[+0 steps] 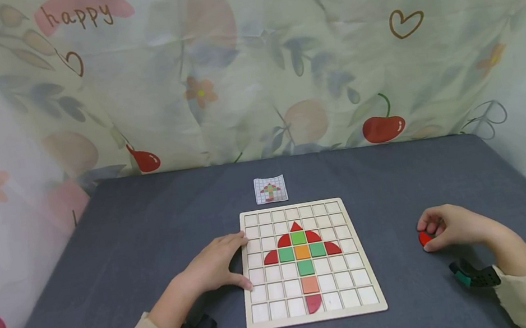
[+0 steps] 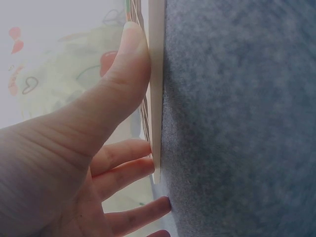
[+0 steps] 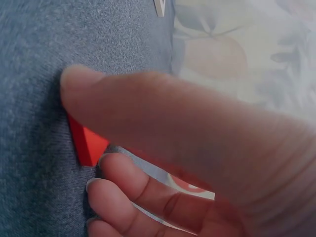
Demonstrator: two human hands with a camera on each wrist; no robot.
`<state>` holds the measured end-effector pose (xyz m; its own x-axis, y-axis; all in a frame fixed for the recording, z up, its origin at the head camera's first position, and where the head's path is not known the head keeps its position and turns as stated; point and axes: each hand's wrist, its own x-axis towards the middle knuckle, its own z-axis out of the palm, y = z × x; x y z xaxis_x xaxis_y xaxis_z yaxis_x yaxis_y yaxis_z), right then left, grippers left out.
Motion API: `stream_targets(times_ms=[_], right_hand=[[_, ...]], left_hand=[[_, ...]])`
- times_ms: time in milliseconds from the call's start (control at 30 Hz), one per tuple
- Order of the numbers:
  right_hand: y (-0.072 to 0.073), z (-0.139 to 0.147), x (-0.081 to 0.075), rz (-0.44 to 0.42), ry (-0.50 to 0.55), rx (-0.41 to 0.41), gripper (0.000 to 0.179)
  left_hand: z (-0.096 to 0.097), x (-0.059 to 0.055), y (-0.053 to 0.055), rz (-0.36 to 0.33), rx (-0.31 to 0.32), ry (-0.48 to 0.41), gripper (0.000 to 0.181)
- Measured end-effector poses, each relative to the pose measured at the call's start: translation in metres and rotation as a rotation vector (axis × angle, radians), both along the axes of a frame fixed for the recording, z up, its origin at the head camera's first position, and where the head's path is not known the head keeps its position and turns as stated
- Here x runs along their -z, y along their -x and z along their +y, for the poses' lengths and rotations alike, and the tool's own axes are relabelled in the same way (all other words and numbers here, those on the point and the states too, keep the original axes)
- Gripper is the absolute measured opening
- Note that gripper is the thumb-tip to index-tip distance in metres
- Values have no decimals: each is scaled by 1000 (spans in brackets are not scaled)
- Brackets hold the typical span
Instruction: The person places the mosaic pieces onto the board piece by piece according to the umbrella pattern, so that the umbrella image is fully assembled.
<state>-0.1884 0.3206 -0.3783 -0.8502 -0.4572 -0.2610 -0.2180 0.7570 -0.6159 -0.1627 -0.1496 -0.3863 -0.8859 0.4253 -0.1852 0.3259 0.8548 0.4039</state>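
Observation:
In the head view a wooden grid board (image 1: 316, 318) lies on the table, carrying an arrow-like figure of red, green, orange and pink pieces. An orange square (image 1: 302, 252) is at the figure's centre, and a dark red quarter-round piece (image 1: 314, 303) ends its stem. My left hand (image 1: 207, 266) rests at the board's left edge, thumb and fingertips touching it with the fingers spread. Off to the right of the board, my right hand (image 1: 451, 225) pinches a small red piece (image 3: 88, 143) between thumb and fingers, close over the cloth; the thumb hides part of its shape.
Behind the board lies a small printed card (image 1: 270, 190) with a similar figure on a grid. Dark grey cloth (image 1: 173, 211) covers the table. A patterned curtain (image 1: 250, 75) hangs along the back, with pale fabric at both sides.

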Motion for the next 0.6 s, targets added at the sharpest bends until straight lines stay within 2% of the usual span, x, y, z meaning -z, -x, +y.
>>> stream_targets(times_ms=[367,600], right_hand=[[-2,-7,-2,30,-22,-3,33],[-3,-20,-9,117,-52,12,31]], left_hand=[[0,0,0,-3,-4,8,92],[0,0,0,-1,5,-4,92]])
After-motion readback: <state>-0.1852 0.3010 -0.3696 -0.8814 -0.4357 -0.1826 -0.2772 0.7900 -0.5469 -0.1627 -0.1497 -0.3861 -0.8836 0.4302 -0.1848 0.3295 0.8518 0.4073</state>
